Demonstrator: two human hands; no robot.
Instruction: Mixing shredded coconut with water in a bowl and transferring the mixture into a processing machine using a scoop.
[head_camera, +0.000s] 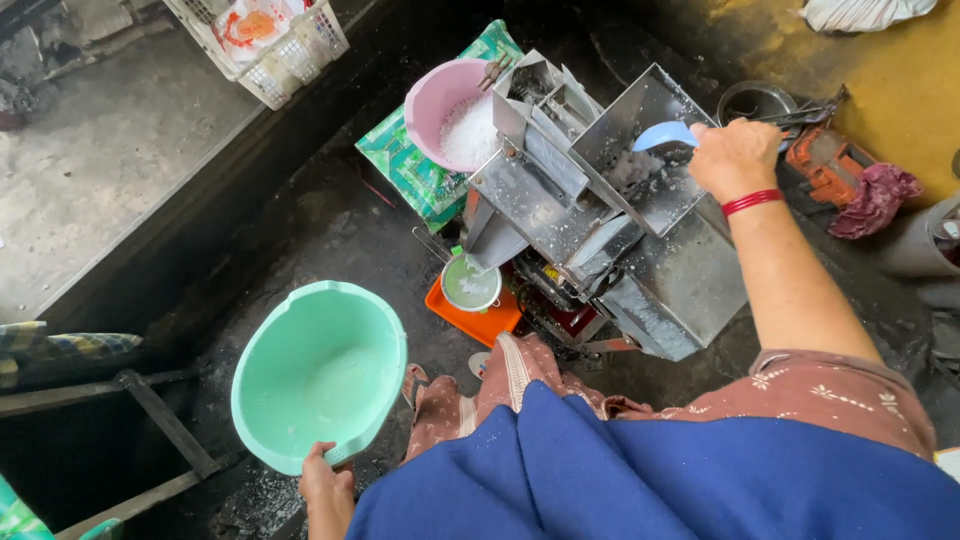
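My left hand (322, 483) grips the rim of a mint-green plastic basin (318, 372), held low at my left side and tilted; it looks nearly bare inside with a whitish film. My right hand (733, 157), a red band on its wrist, holds a small light-blue scoop (664, 134) over the hopper of a grey metal pressing machine (600, 210). White shredded pulp lies in the hopper. Below the machine's spout a small pot (470, 285) holds pale liquid and sits on an orange tray (478, 320).
A pink bowl (440, 105) of white shreds rests on a green patterned sack (415, 170) behind the machine. A white crate (270, 40) stands at top left. A round metal pan (752, 100), a red tool (828, 165) and a maroon cloth (875, 198) lie right. Dark wet floor, metal frame at lower left.
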